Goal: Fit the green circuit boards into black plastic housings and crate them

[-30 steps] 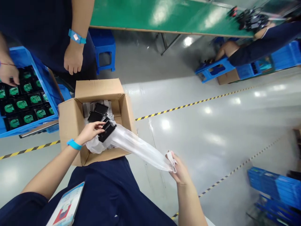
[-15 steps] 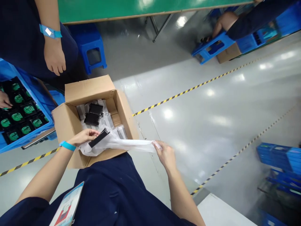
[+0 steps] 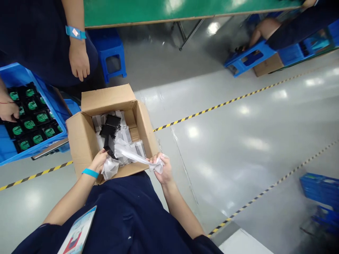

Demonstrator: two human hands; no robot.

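Over one carton, one black part in left hand, wrap in right hand

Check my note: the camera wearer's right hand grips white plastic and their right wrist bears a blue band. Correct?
Not quite: the head view shows the wearer's blue band on the left wrist. The right hand does grip white plastic.

Inside the carton, the far right corner is free; white plastic crosses the near side.
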